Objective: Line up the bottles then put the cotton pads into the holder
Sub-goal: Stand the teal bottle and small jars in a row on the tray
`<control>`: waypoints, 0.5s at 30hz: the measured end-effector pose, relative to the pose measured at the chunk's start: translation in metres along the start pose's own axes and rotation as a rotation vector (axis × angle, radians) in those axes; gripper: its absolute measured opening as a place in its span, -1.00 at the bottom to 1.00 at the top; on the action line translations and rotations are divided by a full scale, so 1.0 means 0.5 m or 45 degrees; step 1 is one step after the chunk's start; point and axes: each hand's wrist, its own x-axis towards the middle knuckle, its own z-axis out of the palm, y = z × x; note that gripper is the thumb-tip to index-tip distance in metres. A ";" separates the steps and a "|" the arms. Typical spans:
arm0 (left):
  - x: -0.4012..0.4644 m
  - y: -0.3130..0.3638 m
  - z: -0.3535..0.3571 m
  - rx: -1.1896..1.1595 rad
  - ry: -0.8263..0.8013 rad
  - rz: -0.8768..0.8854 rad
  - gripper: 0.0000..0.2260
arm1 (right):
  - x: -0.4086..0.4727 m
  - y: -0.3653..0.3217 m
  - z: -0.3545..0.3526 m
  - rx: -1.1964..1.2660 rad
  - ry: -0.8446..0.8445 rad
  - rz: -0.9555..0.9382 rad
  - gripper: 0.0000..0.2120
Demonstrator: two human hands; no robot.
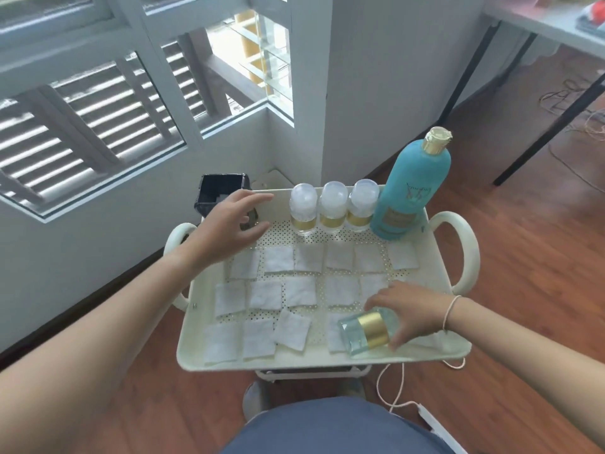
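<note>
We see a cream tray (435, 350) with a perforated floor and loop handles at both ends, sitting on a cart over a wood floor (523, 257).

Right hand (415, 311): curled around a small clear bottle with a gold band (368, 332), at the near right of the tray. The bottle is tilted hard over, base toward us, thumb under it and fingers over the top. We can't tell if it touches the tray floor.

Left hand (229, 227): over the far left corner of the tray, fingers spread and loosely bent, gripping nothing we can see. A dark object partly hidden under the palm; can't tell what it is or whether the hand touches it.

Along the far rim: three small clear bottles (332, 208) with domed caps and gold bands, upright, side by side and touching or nearly so. Just right of them, a tall teal bottle (412, 191) with a gold cap, upright, close against the third small one.

Cotton pads (298, 291): white squares flat on the tray floor in three rough rows, nearer than the bottles. Some overlap at the edges; one in the near row sits skewed.

Black square holder (222, 194): beyond the tray's far left corner, open top, just behind the left hand.

A thin cord (393, 385) hangs off the tray's near right edge.
</note>
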 end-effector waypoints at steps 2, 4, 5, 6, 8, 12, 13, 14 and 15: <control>-0.036 -0.008 -0.020 0.051 0.079 0.030 -0.66 | 0.001 -0.006 -0.012 -0.074 0.038 -0.037 -0.34; -0.069 -0.018 -0.037 0.115 0.165 0.057 -0.73 | 0.000 -0.015 -0.033 -0.114 0.073 -0.065 -0.36; -0.084 -0.024 -0.043 0.138 0.196 0.053 -0.75 | 0.000 -0.019 -0.045 -0.127 0.088 -0.079 -0.37; -0.099 -0.031 -0.047 0.152 0.216 0.037 -0.77 | 0.000 -0.025 -0.060 -0.129 0.098 -0.090 -0.38; -0.128 -0.048 -0.051 0.184 0.231 -0.006 -0.79 | 0.001 -0.042 -0.095 -0.061 0.087 -0.096 -0.39; -0.157 -0.069 -0.043 0.287 0.236 0.010 -0.82 | 0.015 -0.087 -0.184 0.064 0.140 -0.118 -0.41; -0.158 -0.070 -0.039 0.318 0.238 0.018 -0.82 | 0.022 -0.100 -0.205 0.060 0.179 -0.137 -0.42; -0.160 -0.072 -0.035 0.362 0.241 0.022 -0.83 | 0.032 -0.112 -0.225 0.054 0.226 -0.155 -0.42; -0.163 -0.075 -0.030 0.414 0.243 0.019 -0.82 | 0.042 -0.123 -0.244 0.047 0.281 -0.167 -0.42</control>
